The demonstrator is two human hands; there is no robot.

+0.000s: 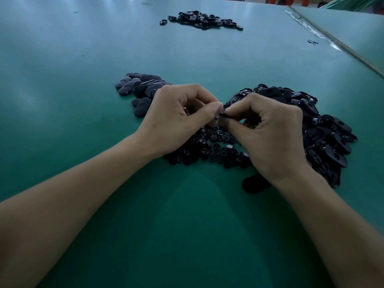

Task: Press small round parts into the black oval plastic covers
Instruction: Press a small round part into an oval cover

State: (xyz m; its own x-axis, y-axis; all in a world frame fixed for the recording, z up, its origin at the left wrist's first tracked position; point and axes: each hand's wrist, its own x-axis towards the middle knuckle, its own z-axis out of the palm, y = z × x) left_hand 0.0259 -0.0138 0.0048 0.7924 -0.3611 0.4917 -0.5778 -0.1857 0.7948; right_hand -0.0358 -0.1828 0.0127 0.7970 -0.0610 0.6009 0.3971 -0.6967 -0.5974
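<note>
The left hand (pixel 178 117) and the right hand (pixel 268 132) meet above the worktop (pixel 83 121). Their fingers are curled and together they pinch one small black piece (pixel 223 115). The fingertips hide most of it, so I cannot tell if it is a cover or a round part. Under the hands lie the round parts (pixel 209 146), partly hidden by the palms. The covers (pixel 328 138) are heaped just right of the right hand, whose wrist hides part of a single cover (pixel 252 185). A smaller heap (pixel 139 88) lies behind the left hand. The far heap (pixel 203 19) is hard to make out.
</note>
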